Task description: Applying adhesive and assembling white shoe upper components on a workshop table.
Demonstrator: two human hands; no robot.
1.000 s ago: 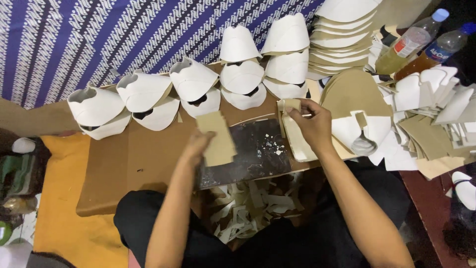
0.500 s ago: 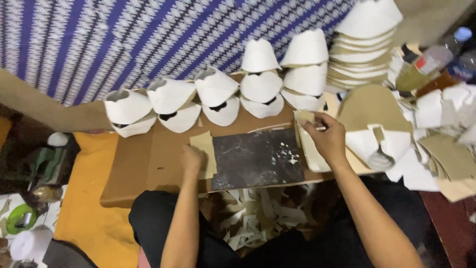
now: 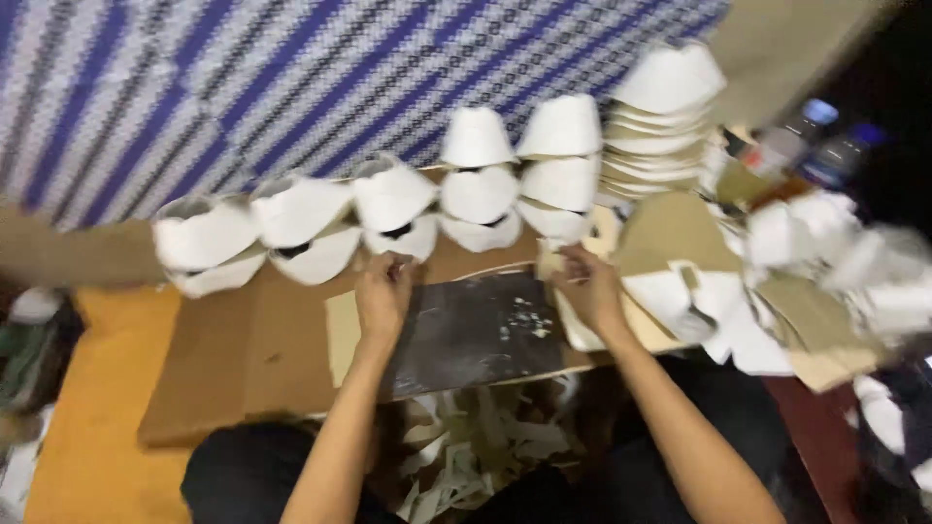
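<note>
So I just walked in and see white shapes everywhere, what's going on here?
A person sits at a brown cardboard work board with a dark cutting slab on it. The left hand reaches to the row of curved white pieces; a tan sheet lies beside it. The right hand pinches a small tan piece. The picture is blurred.

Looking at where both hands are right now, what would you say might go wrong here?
The left hand reaches right under the row of stacked white folded shells; a nudge might topple a stack. The tan card piece lies partly under the wrist near the dark cutting mat and may get dragged off. The right hand works beside loose piles of cut pieces, which could slide.
</note>
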